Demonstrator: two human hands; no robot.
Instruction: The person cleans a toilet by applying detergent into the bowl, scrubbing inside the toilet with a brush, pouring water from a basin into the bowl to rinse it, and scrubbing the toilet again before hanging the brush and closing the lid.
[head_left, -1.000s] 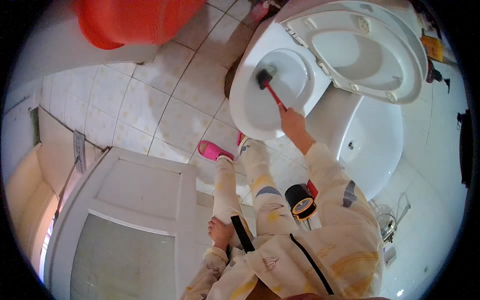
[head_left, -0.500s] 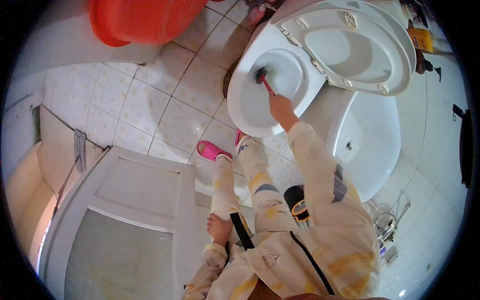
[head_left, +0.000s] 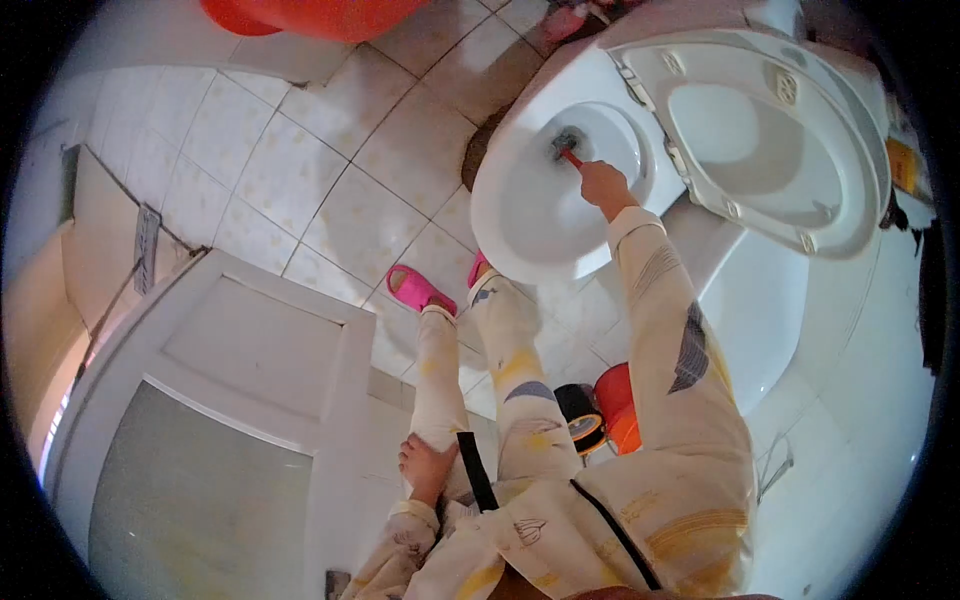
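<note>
My right fingers [head_left: 594, 175] clamped on red-handled dark-headed brush [head_left: 571, 156] in white ceramic toilet [head_left: 500, 225]; left hand [head_left: 427, 468] on cream patterned trouser leg [head_left: 437, 385], grip unclear.

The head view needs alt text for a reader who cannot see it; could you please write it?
A person's right hand holds a red-handled brush inside a white toilet bowl, its seat raised. The left hand rests against the left leg; pink slippers stand on the tiled floor.
</note>
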